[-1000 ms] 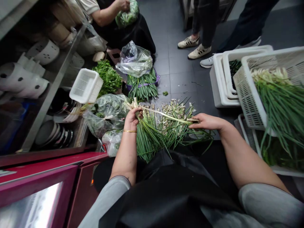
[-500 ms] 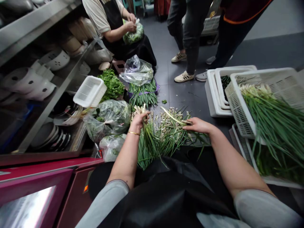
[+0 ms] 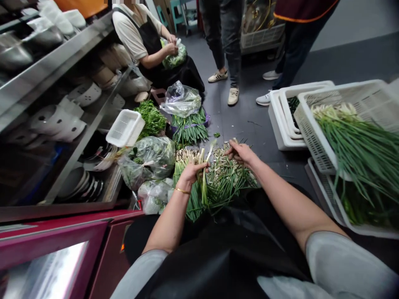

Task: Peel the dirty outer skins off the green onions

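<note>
My left hand [image 3: 193, 172] is closed around several spring onions [image 3: 204, 187], their white ends up and green leaves hanging down. One pale stalk leans out to the right, above the thumb. My right hand [image 3: 240, 153] hovers over a heap of trimmings [image 3: 222, 170], apart from the left hand. Its fingers are pinched together, and whatever they hold is too small to make out. Under and left of my left hand lies a bundle of spring onions [image 3: 183, 158] with its white ends pointing away from me.
Bagged greens [image 3: 149, 155] and a small white basket [image 3: 124, 128] stand on the left, beside a metal shelf [image 3: 71, 45]. Ahead lies a bundle under plastic [image 3: 183, 99]. A white crate [image 3: 318, 137] of spring onions stands right. A seated co-worker [image 3: 152, 45] handles a bag; others stand behind.
My right hand has moved left and away from me, and the pale stalk it held is no longer in it. My left hand has shifted slightly right and nearer. The camera view has turned a little.
</note>
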Demonstrator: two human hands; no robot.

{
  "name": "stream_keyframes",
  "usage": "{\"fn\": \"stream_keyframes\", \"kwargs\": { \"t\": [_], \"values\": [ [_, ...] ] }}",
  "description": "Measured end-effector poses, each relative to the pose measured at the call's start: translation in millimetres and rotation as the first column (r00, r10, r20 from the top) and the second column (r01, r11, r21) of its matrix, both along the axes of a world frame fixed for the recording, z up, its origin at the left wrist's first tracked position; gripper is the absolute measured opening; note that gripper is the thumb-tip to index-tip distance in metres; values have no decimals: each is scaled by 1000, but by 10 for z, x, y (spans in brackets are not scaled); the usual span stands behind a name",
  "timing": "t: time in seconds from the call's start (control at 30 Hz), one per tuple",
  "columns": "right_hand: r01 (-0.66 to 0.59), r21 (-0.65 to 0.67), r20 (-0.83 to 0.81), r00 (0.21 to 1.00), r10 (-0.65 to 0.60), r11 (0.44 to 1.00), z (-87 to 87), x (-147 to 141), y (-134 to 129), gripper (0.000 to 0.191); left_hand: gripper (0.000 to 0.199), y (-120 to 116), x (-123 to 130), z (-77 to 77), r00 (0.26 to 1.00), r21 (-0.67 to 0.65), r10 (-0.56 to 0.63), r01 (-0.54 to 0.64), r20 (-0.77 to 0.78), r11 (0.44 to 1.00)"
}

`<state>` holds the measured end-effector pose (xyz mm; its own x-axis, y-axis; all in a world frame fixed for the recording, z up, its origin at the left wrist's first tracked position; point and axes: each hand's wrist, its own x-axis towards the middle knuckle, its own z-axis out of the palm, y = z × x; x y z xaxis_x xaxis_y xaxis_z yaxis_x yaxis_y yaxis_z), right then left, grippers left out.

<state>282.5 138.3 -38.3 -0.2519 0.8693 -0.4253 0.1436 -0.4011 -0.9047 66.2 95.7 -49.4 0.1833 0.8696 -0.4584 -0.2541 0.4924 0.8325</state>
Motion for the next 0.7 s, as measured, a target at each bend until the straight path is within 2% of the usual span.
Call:
{"fn": "stream_keyframes", "kwargs": {
  "t": [0.07, 0.13, 0.23, 0.3, 0.4, 0.47, 0.5, 0.53, 0.57, 0.6, 0.63, 0.7],
  "values": [
    [-55, -180, -139, 990, 30, 982, 3, 12, 47, 61, 44, -116, 44, 41, 998, 26, -49, 50, -36, 998],
    [-102, -221, -235, 971, 49, 970, -37, -69, 17, 47, 47, -203, 124, 53, 996, 53, -77, 79, -45, 995],
    [36, -120, -299, 952, -70, 992, -57, -216, -64, 27, 42, -253, 224, 37, 996, 68, -68, 71, -51, 995],
    [120, -116, -318, 936, -151, 986, -10, -234, -70, 22, 40, -245, 238, 35, 997, 64, -57, 61, -55, 996],
    [292, -162, -362, 871, -332, 943, 113, -97, 31, 24, 40, -223, 172, 59, 996, 63, -70, 73, -60, 995],
    [419, -129, -389, 812, -435, 899, 174, 47, 135, 26, 40, -218, 81, 76, 997, 58, -59, 62, -57, 996],
    [439, -88, -379, 816, -437, 894, 183, 109, 183, 26, 40, -218, 27, 80, 998, 49, -45, 47, -53, 998],
    [414, -31, -335, 853, -400, 910, 171, 152, 225, 25, 40, -219, -30, 82, 998, 39, -33, 35, -46, 999],
    [338, 38, -244, 916, -319, 941, 139, 173, 258, 24, 40, -218, -87, 82, 999, 32, -24, 25, -30, 999],
    [222, 105, -98, 972, -213, 969, 89, 169, 282, 24, 41, -217, -144, 82, 1000, 32, -16, 16, -2, 999],
    [94, 162, 88, 990, -109, 982, 27, 144, 299, 25, 42, -213, -201, 82, 999, 45, -12, 11, 37, 999],
    [-118, 253, 434, 901, -4, 960, -96, 51, 315, 30, 46, -202, -309, 86, 992, 108, -4, -10, 129, 994]
  ]
}}
